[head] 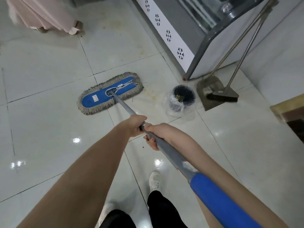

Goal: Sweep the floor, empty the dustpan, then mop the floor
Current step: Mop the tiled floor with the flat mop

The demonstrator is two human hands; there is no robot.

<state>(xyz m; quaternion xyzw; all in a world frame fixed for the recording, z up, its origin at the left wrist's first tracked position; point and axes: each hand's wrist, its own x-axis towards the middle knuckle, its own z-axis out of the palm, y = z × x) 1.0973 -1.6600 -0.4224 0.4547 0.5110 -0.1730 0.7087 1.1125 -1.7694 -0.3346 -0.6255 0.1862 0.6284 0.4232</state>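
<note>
A flat mop with a blue pad and grey fringe lies on the white tiled floor ahead of me. Its grey pole runs back toward me and ends in a blue grip. My left hand grips the pole higher up toward the mop head. My right hand grips it just behind, the two hands almost touching. To the right, a metal dustpan and a broom lean against the cabinet.
A small black bin lined with clear plastic stands just right of the mop head. A grey display cabinet with a white snowflake panel fills the upper right. A person in a pink skirt stands at far left. My feet are below.
</note>
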